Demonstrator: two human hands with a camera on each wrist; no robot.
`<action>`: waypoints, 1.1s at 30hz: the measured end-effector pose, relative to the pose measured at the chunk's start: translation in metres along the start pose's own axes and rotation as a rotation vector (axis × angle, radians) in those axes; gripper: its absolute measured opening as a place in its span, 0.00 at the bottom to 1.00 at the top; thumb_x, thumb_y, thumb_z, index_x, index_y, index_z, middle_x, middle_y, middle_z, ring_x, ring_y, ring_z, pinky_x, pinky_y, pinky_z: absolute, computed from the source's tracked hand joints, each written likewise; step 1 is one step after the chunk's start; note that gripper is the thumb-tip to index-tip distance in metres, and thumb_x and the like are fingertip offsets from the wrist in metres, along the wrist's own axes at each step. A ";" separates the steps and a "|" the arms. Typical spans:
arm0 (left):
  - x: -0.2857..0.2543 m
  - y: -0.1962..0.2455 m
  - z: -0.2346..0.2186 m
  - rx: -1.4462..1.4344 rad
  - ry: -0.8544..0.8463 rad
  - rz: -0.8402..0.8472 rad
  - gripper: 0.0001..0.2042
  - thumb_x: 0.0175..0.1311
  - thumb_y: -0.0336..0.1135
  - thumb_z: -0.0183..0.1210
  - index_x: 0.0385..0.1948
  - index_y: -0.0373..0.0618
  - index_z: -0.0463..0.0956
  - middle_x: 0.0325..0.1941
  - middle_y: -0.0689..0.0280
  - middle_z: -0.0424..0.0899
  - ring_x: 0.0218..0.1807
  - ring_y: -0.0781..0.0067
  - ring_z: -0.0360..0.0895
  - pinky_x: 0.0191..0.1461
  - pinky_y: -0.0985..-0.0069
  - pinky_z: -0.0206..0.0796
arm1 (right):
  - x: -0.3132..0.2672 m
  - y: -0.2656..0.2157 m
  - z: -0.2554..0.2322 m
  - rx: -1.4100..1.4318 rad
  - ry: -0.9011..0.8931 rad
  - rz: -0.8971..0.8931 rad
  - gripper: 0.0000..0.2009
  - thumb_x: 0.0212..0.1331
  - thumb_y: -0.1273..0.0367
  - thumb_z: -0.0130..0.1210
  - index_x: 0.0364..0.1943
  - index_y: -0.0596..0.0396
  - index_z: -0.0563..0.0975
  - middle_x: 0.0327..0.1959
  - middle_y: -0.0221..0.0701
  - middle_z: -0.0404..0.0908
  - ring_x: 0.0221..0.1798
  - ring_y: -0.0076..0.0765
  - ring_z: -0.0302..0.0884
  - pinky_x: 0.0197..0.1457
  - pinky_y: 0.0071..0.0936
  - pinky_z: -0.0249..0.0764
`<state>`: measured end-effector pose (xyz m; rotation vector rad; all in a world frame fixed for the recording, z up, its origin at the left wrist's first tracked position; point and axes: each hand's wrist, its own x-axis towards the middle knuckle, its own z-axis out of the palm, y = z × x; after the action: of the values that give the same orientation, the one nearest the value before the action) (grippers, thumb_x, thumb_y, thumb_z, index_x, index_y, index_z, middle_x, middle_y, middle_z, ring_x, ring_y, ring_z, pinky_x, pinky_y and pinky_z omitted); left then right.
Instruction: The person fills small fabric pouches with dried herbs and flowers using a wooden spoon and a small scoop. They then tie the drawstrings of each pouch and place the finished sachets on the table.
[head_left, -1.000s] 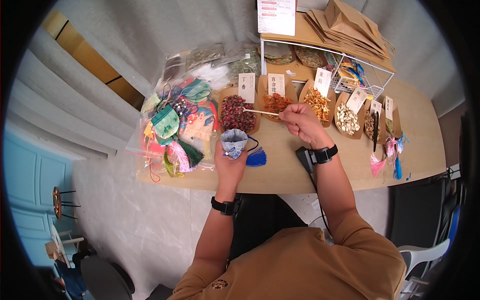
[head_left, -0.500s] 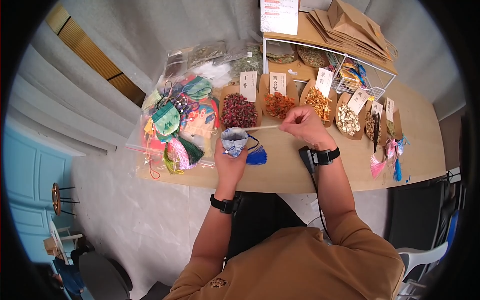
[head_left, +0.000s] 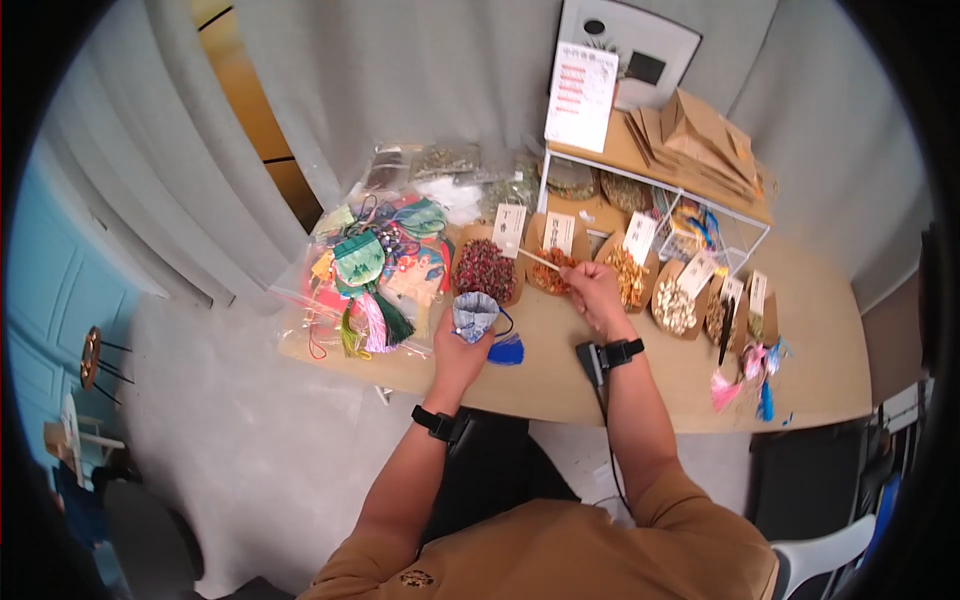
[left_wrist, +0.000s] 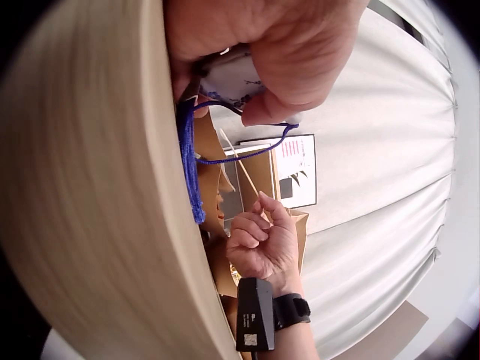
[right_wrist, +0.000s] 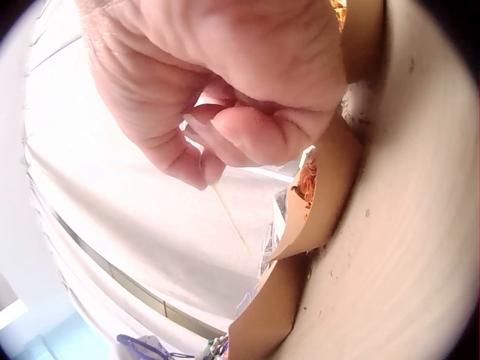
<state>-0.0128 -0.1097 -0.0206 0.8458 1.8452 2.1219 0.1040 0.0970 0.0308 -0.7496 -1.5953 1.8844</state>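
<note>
A small blue-and-white cloth pouch (head_left: pixel 474 316) is held upright in my left hand (head_left: pixel 458 352), its mouth facing up. From its cord a blue tassel (head_left: pixel 507 350) hangs at the right; in the left wrist view the tassel (left_wrist: pixel 190 165) drops beside the table edge. My right hand (head_left: pixel 598 297) pinches a thin pale stick (head_left: pixel 541 262) between thumb and fingers. The stick slants up and left across the paper tray of orange dried petals (head_left: pixel 553 280), its far end by the tray of dried rosebuds (head_left: pixel 487 268). In the right wrist view, the stick (right_wrist: pixel 231 217) projects from the fingertips.
Trays of yellow petals (head_left: pixel 625 275), white slices (head_left: pixel 675 308) and other dried herbs line the table (head_left: pixel 640 395) to the right, with label cards. Left lie bagged pouches and tassels (head_left: pixel 375 275). A shelf behind carries paper bags (head_left: pixel 705 140). Black tongs (head_left: pixel 727 330) rest on one tray.
The stick dipped from the rosebud tray to the pouch mouth, then rose away right, over the orange petals. My left hand keeps holding the pouch. The head view has tilted upward.
</note>
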 end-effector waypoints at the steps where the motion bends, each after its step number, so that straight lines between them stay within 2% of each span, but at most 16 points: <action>1: -0.001 0.001 -0.001 0.014 0.003 0.009 0.14 0.48 0.25 0.64 0.39 0.41 0.75 0.36 0.62 0.83 0.39 0.73 0.80 0.45 0.74 0.71 | 0.000 0.000 0.000 0.003 -0.001 0.005 0.15 0.58 0.71 0.61 0.16 0.52 0.70 0.10 0.21 0.67 0.08 0.15 0.57 0.11 0.18 0.49; 4: -0.003 0.011 -0.002 0.077 -0.002 0.014 0.15 0.49 0.25 0.64 0.40 0.41 0.75 0.36 0.63 0.83 0.39 0.74 0.80 0.45 0.75 0.71 | 0.001 0.001 -0.002 0.002 -0.035 0.019 0.14 0.58 0.72 0.60 0.16 0.53 0.70 0.10 0.22 0.67 0.08 0.16 0.57 0.11 0.18 0.50; 7: -0.004 0.011 -0.003 -0.017 -0.026 -0.018 0.17 0.50 0.23 0.63 0.44 0.41 0.76 0.40 0.68 0.82 0.42 0.79 0.79 0.47 0.79 0.70 | -0.001 -0.004 0.001 -0.043 -0.068 0.006 0.13 0.57 0.73 0.58 0.16 0.53 0.70 0.10 0.22 0.67 0.08 0.16 0.57 0.10 0.18 0.50; 13: -0.005 0.022 -0.005 -0.070 0.013 -0.106 0.15 0.51 0.24 0.63 0.42 0.41 0.77 0.37 0.70 0.83 0.38 0.81 0.78 0.43 0.80 0.70 | -0.016 -0.016 0.014 -0.199 -0.160 0.021 0.14 0.56 0.74 0.57 0.15 0.52 0.69 0.10 0.21 0.65 0.08 0.17 0.57 0.10 0.18 0.51; 16: -0.005 0.018 -0.001 -0.144 0.064 -0.140 0.15 0.51 0.22 0.62 0.43 0.41 0.77 0.36 0.71 0.82 0.36 0.82 0.76 0.40 0.81 0.68 | -0.006 -0.001 0.010 -0.113 -0.240 0.057 0.14 0.56 0.74 0.57 0.15 0.51 0.68 0.11 0.21 0.65 0.09 0.16 0.57 0.11 0.18 0.51; 19: -0.008 0.011 0.002 -0.190 0.111 -0.184 0.15 0.52 0.22 0.63 0.44 0.41 0.77 0.36 0.71 0.82 0.37 0.81 0.77 0.41 0.81 0.68 | -0.004 0.001 0.010 -0.062 -0.256 0.100 0.14 0.56 0.75 0.57 0.15 0.51 0.68 0.11 0.20 0.64 0.09 0.16 0.57 0.11 0.18 0.51; 25: -0.024 0.020 0.003 -0.011 -0.001 0.021 0.16 0.53 0.21 0.62 0.45 0.40 0.76 0.41 0.68 0.82 0.43 0.79 0.78 0.49 0.79 0.69 | -0.004 0.002 0.011 -0.131 -0.309 0.149 0.09 0.56 0.73 0.57 0.20 0.56 0.73 0.11 0.22 0.66 0.10 0.18 0.59 0.12 0.20 0.53; 30: -0.026 0.020 0.000 -0.050 -0.043 0.048 0.16 0.57 0.23 0.61 0.48 0.38 0.74 0.43 0.66 0.82 0.46 0.78 0.77 0.52 0.79 0.68 | -0.006 0.001 0.018 -0.233 -0.287 0.188 0.06 0.58 0.71 0.54 0.27 0.60 0.78 0.13 0.22 0.68 0.11 0.17 0.62 0.13 0.18 0.57; 33: -0.025 0.019 -0.001 -0.040 -0.047 0.051 0.15 0.60 0.24 0.60 0.49 0.38 0.74 0.44 0.66 0.82 0.47 0.77 0.77 0.52 0.78 0.67 | -0.013 -0.006 0.025 -0.251 -0.253 0.179 0.06 0.58 0.72 0.54 0.27 0.60 0.78 0.13 0.23 0.68 0.11 0.17 0.63 0.13 0.18 0.57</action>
<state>0.0111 -0.1267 -0.0093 0.9346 1.7712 2.1420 0.0951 0.0713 0.0407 -0.8062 -2.0096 1.9919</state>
